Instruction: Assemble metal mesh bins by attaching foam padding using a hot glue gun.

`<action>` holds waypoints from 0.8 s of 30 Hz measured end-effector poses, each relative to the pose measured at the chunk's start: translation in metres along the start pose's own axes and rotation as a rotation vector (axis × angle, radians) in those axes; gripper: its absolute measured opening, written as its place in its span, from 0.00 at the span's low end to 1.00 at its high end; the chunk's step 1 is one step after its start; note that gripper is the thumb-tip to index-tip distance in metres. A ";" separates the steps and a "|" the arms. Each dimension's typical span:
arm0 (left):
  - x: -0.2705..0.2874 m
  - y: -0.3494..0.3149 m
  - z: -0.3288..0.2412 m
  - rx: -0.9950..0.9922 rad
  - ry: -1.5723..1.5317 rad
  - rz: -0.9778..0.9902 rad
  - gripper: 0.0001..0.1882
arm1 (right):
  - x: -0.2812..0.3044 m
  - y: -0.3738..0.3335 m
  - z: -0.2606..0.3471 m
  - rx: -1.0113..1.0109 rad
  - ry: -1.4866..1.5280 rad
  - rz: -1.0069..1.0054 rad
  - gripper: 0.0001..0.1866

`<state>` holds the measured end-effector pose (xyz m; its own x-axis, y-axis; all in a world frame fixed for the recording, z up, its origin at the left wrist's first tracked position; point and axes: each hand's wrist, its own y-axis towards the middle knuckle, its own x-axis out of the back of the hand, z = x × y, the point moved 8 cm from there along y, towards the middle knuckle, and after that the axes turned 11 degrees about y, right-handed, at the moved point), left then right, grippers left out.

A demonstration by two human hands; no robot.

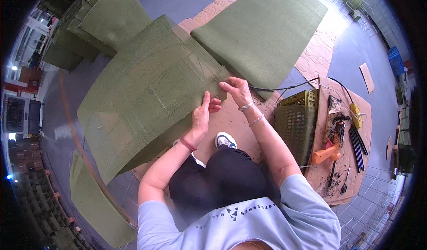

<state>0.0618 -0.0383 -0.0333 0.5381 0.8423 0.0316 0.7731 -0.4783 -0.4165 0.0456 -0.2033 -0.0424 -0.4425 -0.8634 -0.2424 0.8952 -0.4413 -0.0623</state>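
A large sheet of green mesh [133, 90] stands in front of me to the left, tilted, with its near right corner at my hands. Thumb and fingers of my right hand [238, 91] pinch that corner, where the mesh looks frayed and darker. My left hand [202, 116] is beside it at the sheet's near edge. Its thumb points up, apart from the half-curled fingers, and it seems to touch the mesh without a grip. A second green sheet [267, 32] lies beyond on cardboard.
To the right, a green plastic crate [296, 125] stands by a cardboard-topped surface [351, 179] carrying an orange-handled glue gun [327, 154], black glue sticks [357, 147] and a yellow power socket [355, 111]. A black cable [289, 87] runs behind the crate. More green panels [115, 16] stand far left.
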 end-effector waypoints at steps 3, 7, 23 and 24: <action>-0.004 0.004 0.007 -0.041 0.016 0.004 0.33 | 0.006 0.001 -0.002 0.052 -0.046 -0.019 0.10; -0.001 0.015 0.019 -0.093 0.156 -0.036 0.33 | 0.005 -0.001 0.002 0.121 -0.065 -0.053 0.09; 0.004 0.025 0.017 -0.176 0.276 -0.121 0.30 | 0.000 0.008 -0.021 0.099 0.180 -0.004 0.08; 0.005 0.025 0.018 -0.175 0.276 -0.125 0.30 | -0.003 0.008 -0.021 0.097 0.181 -0.001 0.08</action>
<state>0.0782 -0.0413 -0.0603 0.4880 0.8093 0.3269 0.8716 -0.4316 -0.2326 0.0557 -0.1991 -0.0624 -0.4189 -0.8087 -0.4129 0.8815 -0.4713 0.0288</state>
